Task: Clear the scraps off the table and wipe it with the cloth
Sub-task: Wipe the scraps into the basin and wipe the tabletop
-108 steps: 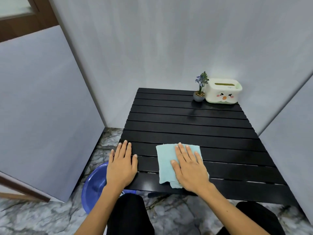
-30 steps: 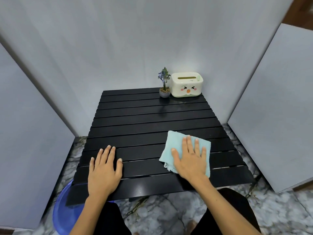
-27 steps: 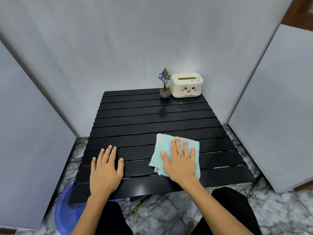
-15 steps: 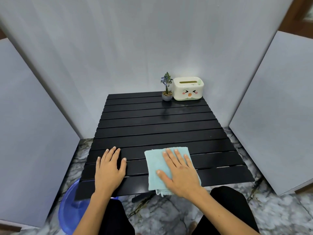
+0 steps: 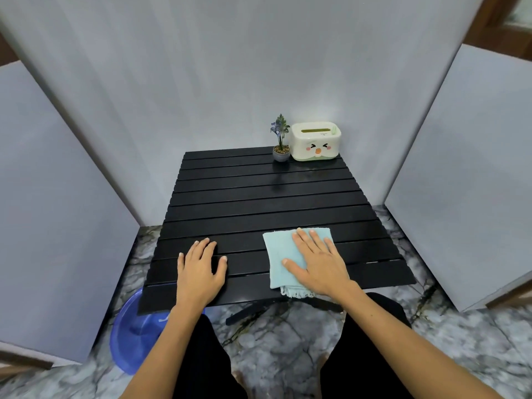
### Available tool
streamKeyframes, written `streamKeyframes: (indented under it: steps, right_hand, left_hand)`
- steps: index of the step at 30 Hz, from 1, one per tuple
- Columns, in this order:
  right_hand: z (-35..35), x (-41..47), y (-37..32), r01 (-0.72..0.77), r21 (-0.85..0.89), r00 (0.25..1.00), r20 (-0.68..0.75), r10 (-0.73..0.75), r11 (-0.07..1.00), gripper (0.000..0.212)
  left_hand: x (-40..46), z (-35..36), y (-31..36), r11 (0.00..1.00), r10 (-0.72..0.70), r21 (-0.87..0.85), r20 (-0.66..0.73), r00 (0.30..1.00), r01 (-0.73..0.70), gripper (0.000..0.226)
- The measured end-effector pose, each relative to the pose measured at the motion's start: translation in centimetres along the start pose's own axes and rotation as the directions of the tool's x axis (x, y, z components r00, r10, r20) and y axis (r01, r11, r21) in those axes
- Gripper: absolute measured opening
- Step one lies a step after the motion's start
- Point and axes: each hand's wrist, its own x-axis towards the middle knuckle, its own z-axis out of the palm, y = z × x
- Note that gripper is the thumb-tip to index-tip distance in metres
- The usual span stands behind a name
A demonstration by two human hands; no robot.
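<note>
A black slatted table fills the middle of the view. A light blue cloth lies flat on its near right part, one frayed corner hanging over the front edge. My right hand presses flat on the cloth, fingers spread. Resting palm down on the bare slats near the front left edge is my left hand, holding nothing. I see no scraps on the table.
A small potted plant and a white tissue box with a face stand at the table's far right corner. A blue plastic basin sits on the marble floor under the front left corner. Grey panels close in both sides.
My right hand slid the cloth left along the near slats over the last second and now sits a little right again. My left hand stayed flat at the front left.
</note>
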Motion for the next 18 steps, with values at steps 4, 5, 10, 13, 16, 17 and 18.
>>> streamKeyframes:
  steps: [4, 5, 10, 13, 16, 17, 18]
  right_hand:
    - [-0.3, 0.6, 0.9, -0.035, -0.003, 0.999, -0.020, 0.035, 0.999, 0.081]
    - [-0.3, 0.9, 1.1, -0.059, 0.002, 0.998, -0.027, 0.059, 0.998, 0.081]
    - [-0.5, 3.3, 0.2, -0.244, 0.032, 0.967, -0.068, 0.246, 0.969, 0.079]
    - [-0.4, 4.9, -1.7, -0.285, 0.073, 0.954, -0.072, 0.290, 0.956, 0.078]
    - [-0.1, 5.5, -3.1, -0.173, 0.047, 0.984, -0.028, 0.174, 0.984, 0.077]
    - [0.0, 5.2, -3.3, -0.116, 0.030, 0.993, -0.015, 0.116, 0.993, 0.077]
    - [0.2, 4.7, -3.2, -0.054, 0.013, 0.999, -0.008, 0.054, 0.998, 0.076]
  left_hand:
    - [-0.3, 0.1, 0.9, 1.000, 0.008, -0.013, 0.017, 1.000, -0.008, 0.051]
    - [-0.4, 0.1, 1.1, 1.000, 0.011, -0.018, 0.022, 1.000, -0.010, 0.050]
    - [-0.9, 0.7, 2.4, 0.998, 0.058, -0.008, 0.035, 0.998, -0.058, 0.061]
    - [-1.1, 1.3, 3.1, 0.999, 0.054, 0.005, 0.009, 0.999, -0.054, 0.065]
    - [-0.8, 1.7, 3.8, 0.999, 0.042, 0.021, 0.002, 0.999, -0.042, 0.060]
    - [-0.6, 1.9, 3.9, 0.999, 0.038, 0.024, 0.003, 0.999, -0.038, 0.058]
    - [-0.5, 2.0, 4.1, 0.999, 0.032, 0.024, 0.002, 0.999, -0.032, 0.057]
